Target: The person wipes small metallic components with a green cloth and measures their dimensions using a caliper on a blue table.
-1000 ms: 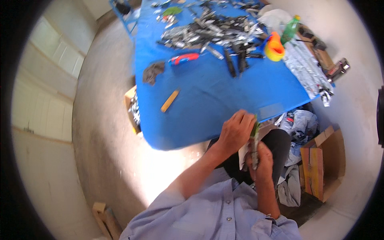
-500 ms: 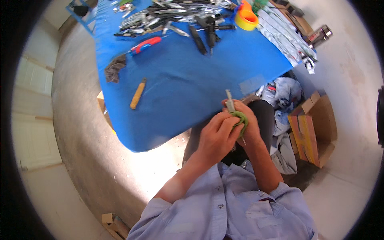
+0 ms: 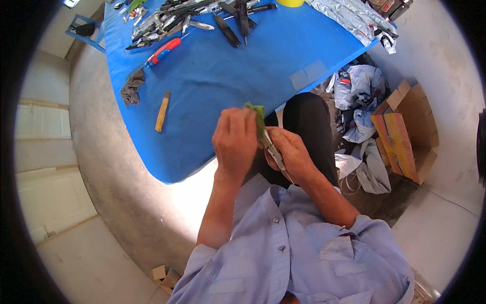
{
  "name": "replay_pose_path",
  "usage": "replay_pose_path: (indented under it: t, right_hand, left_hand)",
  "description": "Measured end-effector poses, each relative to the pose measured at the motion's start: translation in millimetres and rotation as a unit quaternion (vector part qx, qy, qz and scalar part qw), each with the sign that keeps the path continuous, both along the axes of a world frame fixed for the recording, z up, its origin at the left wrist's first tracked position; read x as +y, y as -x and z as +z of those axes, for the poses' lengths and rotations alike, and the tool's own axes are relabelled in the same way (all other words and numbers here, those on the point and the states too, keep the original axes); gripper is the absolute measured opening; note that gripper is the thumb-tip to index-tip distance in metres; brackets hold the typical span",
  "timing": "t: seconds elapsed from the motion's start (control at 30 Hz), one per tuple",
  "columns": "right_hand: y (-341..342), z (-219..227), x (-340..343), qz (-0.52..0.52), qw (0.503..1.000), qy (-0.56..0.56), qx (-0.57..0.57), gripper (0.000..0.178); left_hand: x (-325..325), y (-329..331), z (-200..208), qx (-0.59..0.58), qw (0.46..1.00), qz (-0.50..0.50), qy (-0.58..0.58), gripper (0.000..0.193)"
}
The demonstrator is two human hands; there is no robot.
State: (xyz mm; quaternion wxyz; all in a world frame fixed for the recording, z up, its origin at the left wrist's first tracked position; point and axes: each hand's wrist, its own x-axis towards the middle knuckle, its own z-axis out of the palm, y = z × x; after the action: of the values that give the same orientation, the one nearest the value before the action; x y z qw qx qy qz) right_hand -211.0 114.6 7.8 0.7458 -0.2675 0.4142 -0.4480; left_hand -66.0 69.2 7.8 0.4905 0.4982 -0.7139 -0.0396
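My left hand (image 3: 235, 137) is closed on a bunched green cloth (image 3: 258, 117), its fingers a little blurred. The cloth wraps the upper end of a slim silver metal tool (image 3: 273, 151), whose exact kind I cannot make out. My right hand (image 3: 296, 152) grips the middle of that tool. A thin pointed piece sticks out of its lower end toward my shirt. Both hands are over my lap, just off the table's near edge.
On the blue-covered table (image 3: 202, 111) lie a wooden-handled tool (image 3: 162, 112), a grey rag (image 3: 132, 87), a red-and-blue-handled screwdriver (image 3: 166, 51) and a pile of black and silver tools (image 3: 167, 23). Silver-wrapped strips (image 3: 344, 20) cover its far right. An open cardboard box (image 3: 397, 144) stands right.
My left hand has moved up and left with the green cloth, along the tool. More of the tool's metal body now shows in my right hand. The view has shifted.
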Motion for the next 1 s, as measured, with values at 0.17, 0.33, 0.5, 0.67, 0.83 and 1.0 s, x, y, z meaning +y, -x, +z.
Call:
replay_pose_path:
  t: [0.17,0.33,0.5,0.67,0.83,1.0]
  right_hand:
    - [17,-6,2,-0.023,0.993,-0.022,-0.112,0.037]
    - [38,-24,-7,-0.049,0.985,-0.029,-0.164,0.036]
    - [48,-35,-3,-0.073,0.987,-0.024,-0.139,0.036]
    - [57,-58,6,-0.068,0.973,-0.049,-0.214,0.035]
    - [61,-56,14,-0.090,0.968,-0.065,-0.226,0.034]
    - [77,-83,18,0.008,0.960,-0.015,-0.280,0.033]
  left_hand:
    - [-2,-8,4,0.042,0.996,0.030,-0.072,0.007]
    - [38,18,21,0.033,0.991,-0.017,-0.128,0.008]
    - [74,66,8,0.008,0.983,-0.143,-0.112,0.015]
    - [70,80,-8,-0.055,0.980,-0.143,-0.125,0.015]
    - [46,86,-18,-0.084,0.984,-0.108,-0.114,0.011]
    - [9,79,-20,-0.118,0.987,-0.043,-0.103,0.008]
